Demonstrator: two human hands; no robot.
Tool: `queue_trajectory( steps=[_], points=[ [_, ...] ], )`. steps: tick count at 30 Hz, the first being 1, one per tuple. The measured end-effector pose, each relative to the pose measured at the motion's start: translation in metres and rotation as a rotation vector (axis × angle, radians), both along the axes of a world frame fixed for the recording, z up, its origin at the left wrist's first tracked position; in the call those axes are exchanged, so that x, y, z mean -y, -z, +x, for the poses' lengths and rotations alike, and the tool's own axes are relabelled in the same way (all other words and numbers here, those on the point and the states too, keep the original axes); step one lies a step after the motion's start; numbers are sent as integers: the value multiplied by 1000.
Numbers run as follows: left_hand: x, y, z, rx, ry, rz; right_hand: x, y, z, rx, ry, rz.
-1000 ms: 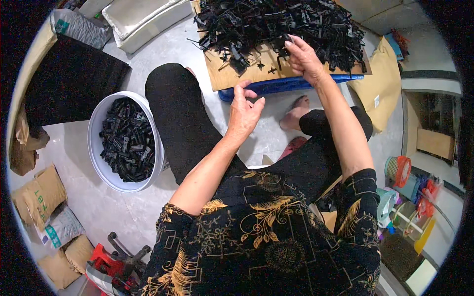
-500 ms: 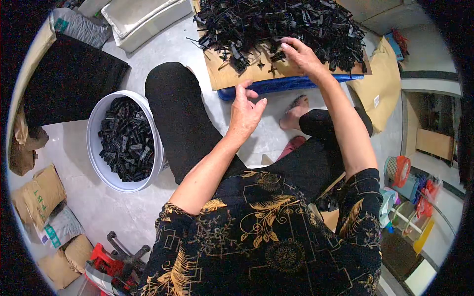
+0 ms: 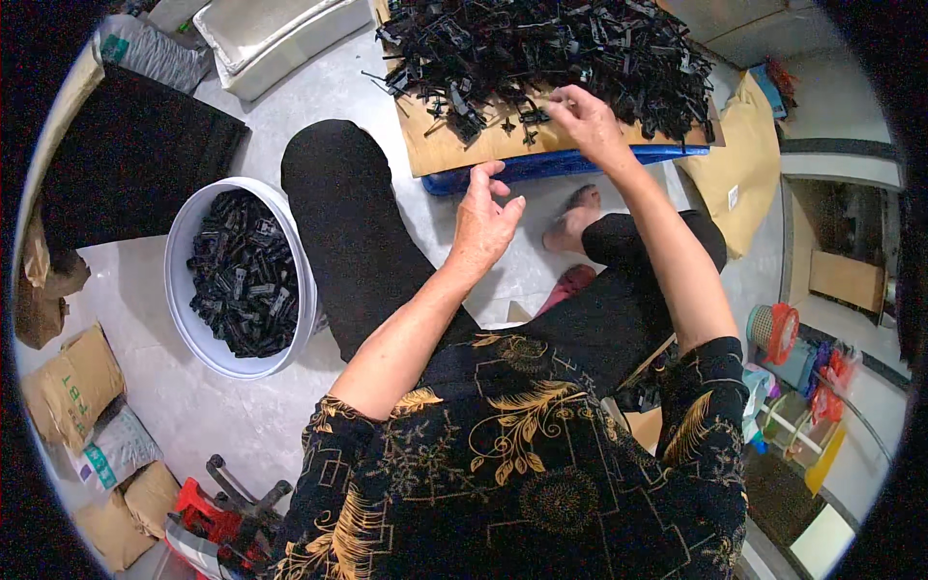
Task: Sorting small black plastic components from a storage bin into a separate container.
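A heap of small black plastic parts [image 3: 551, 48] covers most of a brown board [image 3: 435, 155] ahead of me. Over the heap's near edge my right hand [image 3: 592, 126] has its thumb and index finger drawn together. A black plastic part [image 3: 534, 114] lies at those fingertips; their exact contact is blurred. My left hand [image 3: 486, 217] hovers just short of the board's front edge, fingers partly bent and thumb apart, with nothing in it. To my left stands a white bucket [image 3: 181, 319] holding many black plastic pieces [image 3: 246, 275].
Under the board is a blue container [image 3: 541, 169]. My black-trousered leg [image 3: 338, 203] lies between bucket and board. A white foam box [image 3: 290, 48] stands at the far left, a brown paper sack [image 3: 739, 174] right of the board. Packages [image 3: 77, 382] and a red-and-black object [image 3: 213, 512] lie at lower left.
My right hand has drawn back slightly toward me, its fingers closer together, and the black part at its fingertips has shifted a little nearer. My left hand has barely moved.
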State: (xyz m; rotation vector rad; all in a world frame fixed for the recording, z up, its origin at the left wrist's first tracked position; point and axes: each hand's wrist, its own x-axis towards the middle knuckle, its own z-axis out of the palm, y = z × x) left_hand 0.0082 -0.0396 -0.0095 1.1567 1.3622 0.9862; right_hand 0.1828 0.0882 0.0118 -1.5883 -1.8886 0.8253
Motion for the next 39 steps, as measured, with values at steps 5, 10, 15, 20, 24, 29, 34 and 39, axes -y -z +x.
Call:
queue_trajectory(
  steps=[5, 10, 15, 20, 24, 29, 34, 39],
  points=[
    [0, 2, 0, -2, 0, -3, 11, -13, -19, 441, 23, 147],
    [0, 4, 2, 21, 7, 2, 1, 16, -9, 511, -4, 246],
    [1, 6, -2, 15, -69, 13, 3, -1, -18, 331, 68, 131],
    [-2, -8, -4, 1, -131, 87, 8, -34, -7, 55, 40, -134],
    [-2, -15, -3, -31, -120, 195, 48, -63, -15, -190, 144, -471],
    [1, -23, -3, -152, -29, 233, 97, -61, -22, -420, 175, -723],
    [4, -7, -3, -227, 116, 298, 124, -46, -27, -670, 204, -875],
    [8, -5, -3, -244, 157, 273, 132, -35, -28, -765, 266, -912]
  ],
)
